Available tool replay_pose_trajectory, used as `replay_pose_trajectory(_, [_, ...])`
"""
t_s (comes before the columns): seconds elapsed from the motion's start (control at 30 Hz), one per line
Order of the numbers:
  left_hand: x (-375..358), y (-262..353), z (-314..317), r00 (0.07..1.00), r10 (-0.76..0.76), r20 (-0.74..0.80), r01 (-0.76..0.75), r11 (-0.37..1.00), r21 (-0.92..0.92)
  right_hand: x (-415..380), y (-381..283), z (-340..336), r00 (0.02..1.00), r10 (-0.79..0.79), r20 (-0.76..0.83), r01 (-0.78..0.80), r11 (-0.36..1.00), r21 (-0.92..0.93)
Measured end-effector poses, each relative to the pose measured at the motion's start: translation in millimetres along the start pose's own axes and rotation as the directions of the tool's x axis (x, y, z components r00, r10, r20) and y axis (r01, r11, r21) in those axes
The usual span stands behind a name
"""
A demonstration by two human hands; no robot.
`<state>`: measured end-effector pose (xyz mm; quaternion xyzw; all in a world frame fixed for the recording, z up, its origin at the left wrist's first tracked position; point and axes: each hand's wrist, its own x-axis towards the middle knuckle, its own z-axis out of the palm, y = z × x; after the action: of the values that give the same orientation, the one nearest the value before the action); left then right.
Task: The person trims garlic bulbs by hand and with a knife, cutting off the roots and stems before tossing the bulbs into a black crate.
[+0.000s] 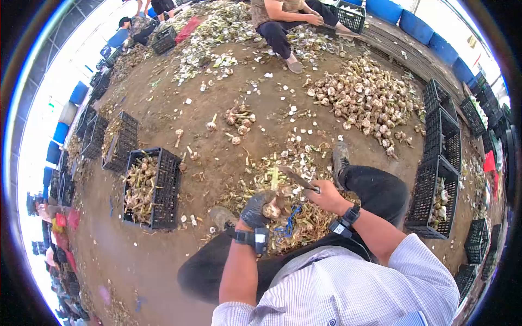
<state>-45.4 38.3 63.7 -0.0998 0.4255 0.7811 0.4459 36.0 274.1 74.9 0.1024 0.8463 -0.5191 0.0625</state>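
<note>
My left hand [256,211], in a dark glove, is closed around a garlic bulb [271,209] whose pale stem points up and away from me. My bare right hand [328,196] grips the handle of a knife [296,178]. The blade slants up to the left, its tip close to the garlic stem. Whether blade and stem touch, I cannot tell. Below and beyond both hands lies a heap of cut stems and leaves [310,220], with a blue string [291,219] on it between my legs.
A large garlic pile [370,98] lies at the upper right, a smaller cluster [240,117] ahead. Black crates stand at left [167,190] and right [450,209]. My shoes flank the trimmings. Another person [280,19] sits at the top; others are far left.
</note>
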Motion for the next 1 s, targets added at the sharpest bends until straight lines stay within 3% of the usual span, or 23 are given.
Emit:
replay_pose_trajectory(0.13, [-2.5,-28.4,-15.7,0.979,-0.141,0.15,0.144,0.99,-0.005,-14.5,-18.9,5.4,0.992,-0.109,0.064,0.111,0.993,-0.025])
replay_pose_trajectory(0.2, [2.6,-45.6,-30.4,0.973,0.116,0.202,-0.172,0.942,0.29,-26.3,-27.4,9.3,0.981,-0.184,0.063,0.187,0.981,-0.052])
replay_pose_trajectory(0.23, [-1.6,-48.4,-35.1,0.973,0.043,0.227,-0.083,0.982,0.17,-31.0,-30.3,8.9,0.973,-0.221,0.062,0.225,0.972,-0.067])
replay_pose_trajectory(0.27, [-6.0,-51.1,-40.1,0.967,-0.03,0.251,0.019,0.999,0.049,-26.7,-13.1,13.6,0.959,-0.261,0.108,0.279,0.934,-0.222])
replay_pose_trajectory(0.3, [-16.1,-45.9,-32.2,0.956,-0.103,0.274,0.125,0.99,-0.063,-25.1,14.9,19.3,0.97,-0.15,0.189,0.211,0.909,-0.36])
replay_pose_trajectory(0.33, [1.8,-71.0,-60.8,0.966,0.086,0.242,-0.143,0.963,0.229,-23.6,47.8,22.4,0.968,-0.033,0.249,0.156,0.856,-0.492])
replay_pose_trajectory(0.37, [7.1,-71.1,-63.7,0.965,0.132,0.225,-0.196,0.938,0.287,-25.9,68.1,23.1,0.953,0.088,0.291,0.116,0.781,-0.614])
replay_pose_trajectory(0.4, [12.0,-72.1,-67.5,0.962,0.179,0.208,-0.243,0.906,0.347,-30.0,76.2,18.8,0.972,0.094,0.216,0.045,0.826,-0.563])
replay_pose_trajectory(0.47, [-33.5,-35.7,-0.3,0.989,-0.09,0.117,0.095,0.995,-0.038,-28.6,58.9,12.2,0.98,0.119,0.16,-0.058,0.938,-0.342])
replay_pose_trajectory(0.5, [-26.0,-42.0,-2.4,0.991,-0.126,0.04,0.129,0.987,-0.093,-30.6,45.0,8.3,0.982,0.15,0.118,-0.123,0.97,-0.211])
replay_pose_trajectory(0.53, [-14.5,-53.9,-14.8,0.99,-0.137,-0.018,0.136,0.987,-0.082,-28.3,31.3,3.4,0.969,0.172,0.178,-0.142,0.975,-0.171])
replay_pose_trajectory(0.57, [-5.6,-61.7,-23.8,0.987,-0.145,-0.074,0.14,0.988,-0.068,-32.1,17.3,2.0,0.983,0.083,0.164,-0.061,0.989,-0.132])
replay_pose_trajectory(0.6, [-5.5,-59.1,-18.4,0.998,0.063,-0.013,-0.049,0.883,0.467,-37.0,4.1,2.2,0.989,-0.009,0.148,0.023,0.995,-0.095])
replay_pose_trajectory(0.63, [-9.8,-55.5,-10.5,0.967,0.208,0.146,-0.232,0.487,0.842,-40.2,-2.8,5.6,0.986,-0.099,0.132,0.108,0.992,-0.06])
replay_pose_trajectory(0.67, [-12.9,-54.7,-6.5,0.904,0.243,0.351,-0.346,-0.065,0.936,-41.7,-2.7,13.3,0.972,-0.196,0.133,0.209,0.974,-0.089])
replay_pose_trajectory(0.73, [14.1,-89.7,-37.0,0.847,0.263,0.463,-0.466,-0.055,0.883,-41.1,0.0,27.0,0.91,-0.387,0.147,0.407,0.902,-0.146])
replay_pose_trajectory(0.77, [25.0,-102.8,-50.0,0.812,0.275,0.514,-0.522,-0.05,0.851,-39.4,-1.5,28.7,0.917,-0.381,0.119,0.394,0.91,-0.127])
replay_pose_trajectory(0.8, [28.4,-102.3,-52.2,0.788,0.192,0.585,-0.56,-0.173,0.81,-38.9,-2.6,30.6,0.924,-0.372,0.094,0.381,0.919,-0.107])
replay_pose_trajectory(0.83, [21.7,-93.8,-38.2,0.859,0.219,0.463,-0.463,-0.059,0.885,-39.0,-2.5,32.2,0.93,-0.361,0.07,0.366,0.927,-0.086])
replay_pose_trajectory(0.9, [-1.2,-69.8,4.0,0.956,0.215,0.2,-0.238,0.168,0.957,-37.1,2.2,26.9,0.993,-0.069,0.098,0.067,0.997,0.024])
replay_pose_trajectory(0.93, [4.9,-83.8,-10.6,0.972,0.179,0.155,-0.228,0.525,0.82,-33.6,-2.3,19.9,0.99,0.061,0.127,-0.075,0.992,0.106])
replay_pose_trajectory(0.97, [10.7,-97.2,-24.3,0.984,0.143,0.109,-0.18,0.805,0.565,-31.8,-3.7,15.3,0.968,0.189,0.166,-0.219,0.958,0.183])
replay_pose_trajectory(1.0, [0.0,-91.0,-9.8,0.989,0.116,0.089,-0.144,0.878,0.457,-26.0,17.3,21.9,0.99,0.084,0.109,-0.111,0.955,0.273])
